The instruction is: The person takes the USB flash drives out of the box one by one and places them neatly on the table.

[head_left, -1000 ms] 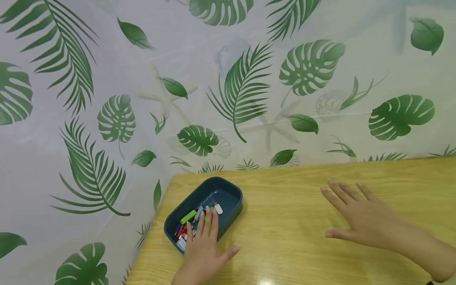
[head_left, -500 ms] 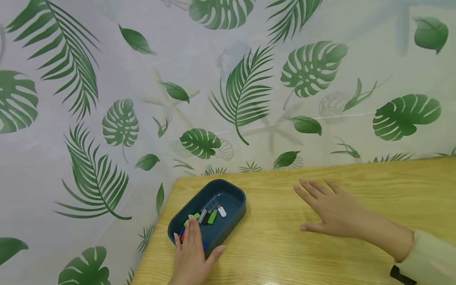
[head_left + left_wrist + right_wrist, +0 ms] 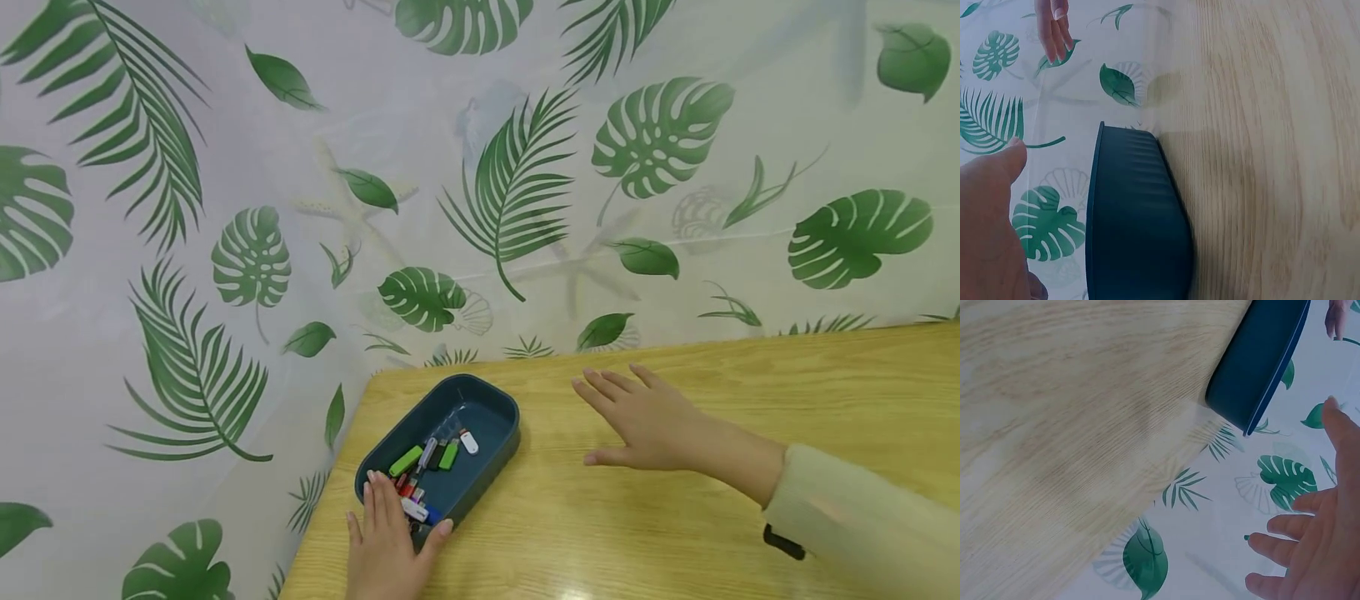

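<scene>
A dark blue plastic bin [image 3: 480,410] stands at the table's left side. Inside lie several USB flash drives: a white one [image 3: 468,442] farther in, green ones [image 3: 448,456], and a jumble of red, white and blue pieces at the near end, too small to tell fully. My left hand [image 3: 384,542] is over the bin's near-left end, fingers extended and holding nothing; whether it touches the rim cannot be told. To the right of the bin, my right hand [image 3: 651,423] hovers over the table with spread fingers and nothing in it. Both wrist views show the bin's outer wall [image 3: 1138,212].
The yellow wood-grain table [image 3: 637,533] stretches to the right. A white sheet with green leaf prints [image 3: 525,183] hangs behind and to the left, meeting the table's edges. A dark wristband [image 3: 783,542] shows under the pale right sleeve [image 3: 847,500].
My right hand has moved left, closer to the bin. My left hand has drawn back left and toward me, uncovering more flash drives. The bin's contents look unchanged.
</scene>
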`<move>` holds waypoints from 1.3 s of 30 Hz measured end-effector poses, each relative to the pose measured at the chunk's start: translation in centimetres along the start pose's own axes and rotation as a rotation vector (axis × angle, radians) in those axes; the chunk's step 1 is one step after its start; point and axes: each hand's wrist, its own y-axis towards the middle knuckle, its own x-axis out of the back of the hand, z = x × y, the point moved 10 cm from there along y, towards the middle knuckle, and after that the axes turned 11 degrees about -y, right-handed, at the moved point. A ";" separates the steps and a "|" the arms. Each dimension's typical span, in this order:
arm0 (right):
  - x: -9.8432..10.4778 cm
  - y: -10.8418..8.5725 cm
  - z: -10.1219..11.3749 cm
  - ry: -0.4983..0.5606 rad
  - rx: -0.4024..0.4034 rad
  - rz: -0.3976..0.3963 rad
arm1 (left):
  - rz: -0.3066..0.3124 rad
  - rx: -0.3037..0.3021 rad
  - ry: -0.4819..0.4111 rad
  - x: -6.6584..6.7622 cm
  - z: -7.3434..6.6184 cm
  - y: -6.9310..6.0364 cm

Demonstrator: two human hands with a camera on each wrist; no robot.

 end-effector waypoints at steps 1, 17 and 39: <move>-0.1 0.3 0.1 0.008 0.005 0.012 | 0.002 0.013 -0.021 0.0 0.3 0.0; -3.5 6.9 2.5 0.165 0.025 0.080 | 0.038 0.307 -0.054 0.6 5.7 0.8; -9.2 12.7 2.8 0.363 -0.145 0.394 | 0.135 0.345 -0.262 -0.7 7.7 1.2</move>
